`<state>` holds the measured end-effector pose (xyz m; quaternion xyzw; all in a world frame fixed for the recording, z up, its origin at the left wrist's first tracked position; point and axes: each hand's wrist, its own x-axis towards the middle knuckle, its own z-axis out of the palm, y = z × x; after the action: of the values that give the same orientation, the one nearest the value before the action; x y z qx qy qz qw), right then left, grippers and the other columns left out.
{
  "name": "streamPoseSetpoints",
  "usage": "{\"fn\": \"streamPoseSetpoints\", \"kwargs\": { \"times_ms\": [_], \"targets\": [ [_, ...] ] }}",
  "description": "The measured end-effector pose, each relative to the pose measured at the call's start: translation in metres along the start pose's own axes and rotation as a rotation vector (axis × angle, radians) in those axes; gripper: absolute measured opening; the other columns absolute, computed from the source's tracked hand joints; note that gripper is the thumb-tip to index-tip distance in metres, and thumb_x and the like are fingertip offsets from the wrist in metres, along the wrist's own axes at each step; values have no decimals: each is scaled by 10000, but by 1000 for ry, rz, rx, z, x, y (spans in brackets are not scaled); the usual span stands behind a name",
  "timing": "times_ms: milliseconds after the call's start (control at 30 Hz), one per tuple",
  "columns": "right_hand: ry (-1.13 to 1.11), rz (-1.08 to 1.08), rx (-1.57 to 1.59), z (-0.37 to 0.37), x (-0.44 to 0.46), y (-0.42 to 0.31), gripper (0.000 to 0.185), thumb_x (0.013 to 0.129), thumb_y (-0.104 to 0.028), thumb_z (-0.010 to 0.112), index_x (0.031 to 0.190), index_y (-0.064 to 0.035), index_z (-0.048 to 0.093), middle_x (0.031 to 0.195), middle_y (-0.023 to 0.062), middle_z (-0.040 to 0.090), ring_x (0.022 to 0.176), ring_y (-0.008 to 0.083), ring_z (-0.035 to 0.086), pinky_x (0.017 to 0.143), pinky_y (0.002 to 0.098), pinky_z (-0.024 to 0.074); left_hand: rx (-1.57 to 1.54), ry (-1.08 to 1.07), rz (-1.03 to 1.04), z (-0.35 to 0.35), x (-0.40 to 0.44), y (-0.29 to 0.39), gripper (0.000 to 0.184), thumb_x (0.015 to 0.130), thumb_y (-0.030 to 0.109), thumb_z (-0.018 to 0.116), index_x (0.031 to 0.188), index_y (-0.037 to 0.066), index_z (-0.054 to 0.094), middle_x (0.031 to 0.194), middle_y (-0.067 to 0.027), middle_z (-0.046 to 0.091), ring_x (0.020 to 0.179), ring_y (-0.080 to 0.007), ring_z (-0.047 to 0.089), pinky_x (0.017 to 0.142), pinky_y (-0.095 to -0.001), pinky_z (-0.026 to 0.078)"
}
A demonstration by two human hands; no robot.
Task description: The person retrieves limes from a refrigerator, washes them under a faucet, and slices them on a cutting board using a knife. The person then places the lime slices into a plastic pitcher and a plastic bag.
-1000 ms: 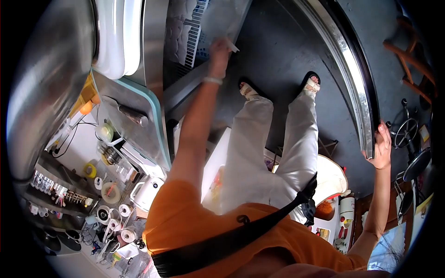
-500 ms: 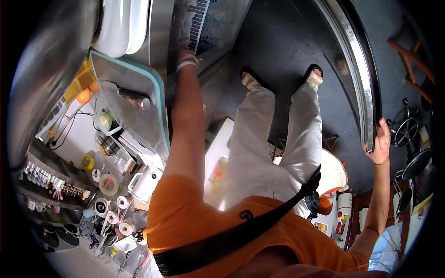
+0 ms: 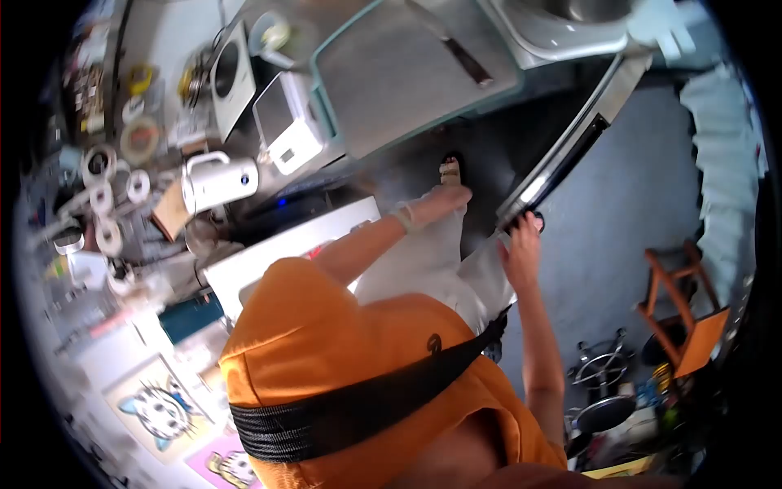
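The under-counter door (image 3: pixel 562 147), with a metal edge and dark seal, stands partly open. My right hand (image 3: pixel 521 248) grips its near end, fingers over the edge. Left of it, my left hand (image 3: pixel 448 200) hangs low in front of my trousers and one sandal, a pale band at the wrist. Its fingers look curled and are slightly blurred; whatever they may hold is hidden. On the counter above lies a teal-edged cutting board (image 3: pixel 391 106) with a knife (image 3: pixel 463 59) on it. The inside of the compartment is in shadow.
Left on the counter are a white kitchen scale (image 3: pixel 289 122), a white kettle (image 3: pixel 220 181) and several tape rolls (image 3: pixel 140 140). A white basin (image 3: pixel 562 37) is at the top. A wooden chair (image 3: pixel 684 314) and a wheeled stool base (image 3: pixel 604 368) stand at right.
My left hand has come out of the compartment, away from the white slatted basket. My right hand has swung the door inward. The view has turned, showing more of the counter and floor.
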<state>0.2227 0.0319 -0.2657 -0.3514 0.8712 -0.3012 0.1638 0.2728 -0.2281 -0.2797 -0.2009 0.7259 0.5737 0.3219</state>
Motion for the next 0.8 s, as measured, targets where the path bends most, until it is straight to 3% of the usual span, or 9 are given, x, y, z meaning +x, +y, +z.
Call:
{"fn": "streamPoseSetpoints", "kwargs": {
  "times_ms": [33,100,233,367,400,533,600,700,800],
  "targets": [
    [-50,-29,-47,-1,21,-18,501,727,-172,666,1156,11,482,1326,167,397,1303,319,288,1012,461,297,-28,42,21,-1,-21,3,302,902,294,507,1074,52,567,1012,-23,573,901,-141,535,822,-312,435],
    [-89,-111,-93,3,60,-48,584,729,-180,657,1246,-17,439,1371,142,351,1322,307,255,1026,452,283,168,272,200,-10,-56,4,282,866,290,486,847,13,535,780,-122,569,792,-253,565,759,-343,439],
    [-193,-106,-132,12,108,-71,592,776,-212,624,1293,-30,401,1429,132,275,1330,296,243,1035,451,274,202,442,196,-49,-122,33,287,880,290,494,846,13,563,782,-109,589,780,-229,575,745,-343,450],
    [-263,-10,87,-7,106,-57,575,792,-173,617,1291,-3,387,1383,243,296,1237,389,361,989,426,355,-45,474,176,-95,-162,43,267,891,256,507,878,5,598,827,-81,624,781,-156,583,722,-314,456],
    [-237,8,-10,-7,96,-44,560,793,-157,614,1281,7,392,1365,261,309,1208,408,384,974,422,372,-88,464,136,-106,-170,42,257,894,235,509,889,-3,602,845,-74,632,786,-130,581,724,-299,454],
    [-213,194,-194,-31,54,-28,530,798,-143,607,1261,17,405,1324,274,350,1166,426,423,960,421,391,-195,446,160,-143,-189,39,304,898,230,513,1047,-28,574,909,-119,637,903,-195,599,791,-290,450],
    [-174,381,-246,-39,44,-33,472,804,-150,603,1212,29,447,1254,265,421,1122,418,455,939,423,400,-274,504,299,-156,-192,38,293,911,209,524,1070,-33,567,923,-80,636,921,-125,583,802,-259,450],
    [-75,353,-168,-42,33,-42,379,811,-151,594,1129,35,508,1158,255,487,1066,408,483,901,430,415,-297,477,406,-175,-201,54,291,916,192,529,1109,-24,551,961,-62,627,931,-118,581,820,-252,450],
    [185,350,-113,-50,30,-84,129,810,-76,582,882,30,592,979,194,569,918,366,549,804,402,453,-259,354,468,-194,-207,76,293,921,160,519,1153,-20,523,1043,-70,601,970,-124,571,841,-256,443]
  ]
}}
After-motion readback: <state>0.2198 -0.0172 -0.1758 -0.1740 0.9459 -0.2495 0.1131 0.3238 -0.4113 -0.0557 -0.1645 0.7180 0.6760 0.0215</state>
